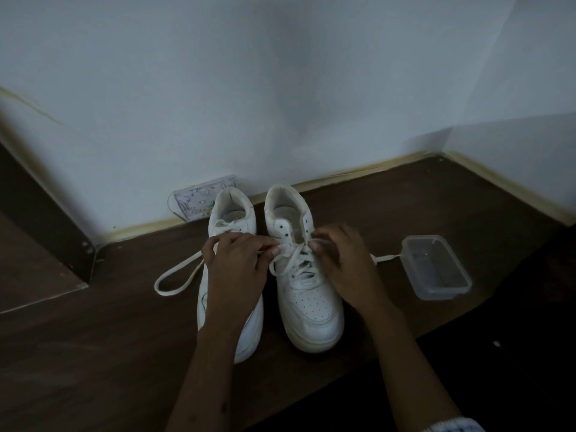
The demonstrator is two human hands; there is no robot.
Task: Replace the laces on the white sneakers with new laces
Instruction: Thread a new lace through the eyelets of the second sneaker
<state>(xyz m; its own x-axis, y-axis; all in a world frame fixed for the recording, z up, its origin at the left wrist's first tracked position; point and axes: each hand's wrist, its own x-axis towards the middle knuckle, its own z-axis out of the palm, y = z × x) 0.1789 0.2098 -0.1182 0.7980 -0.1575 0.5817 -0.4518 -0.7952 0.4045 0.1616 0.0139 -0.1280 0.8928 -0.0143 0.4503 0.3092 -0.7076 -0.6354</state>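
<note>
Two white sneakers stand side by side on the dark floor, toes toward me. The right sneaker (308,294) has a white lace (296,260) crossed loosely through its lower eyelets. My left hand (237,266) pinches the lace at the shoe's left eyelet row. My right hand (343,263) pinches the lace at the right eyelet row. One lace end loops out to the left (177,275) over the floor; another end trails right (385,258). The left sneaker (230,222) is partly hidden under my left hand and forearm.
A clear plastic container (436,266) sits on the floor to the right of the shoes. A white wall and pale skirting run close behind the heels. A printed card (199,198) leans against the wall behind the left sneaker.
</note>
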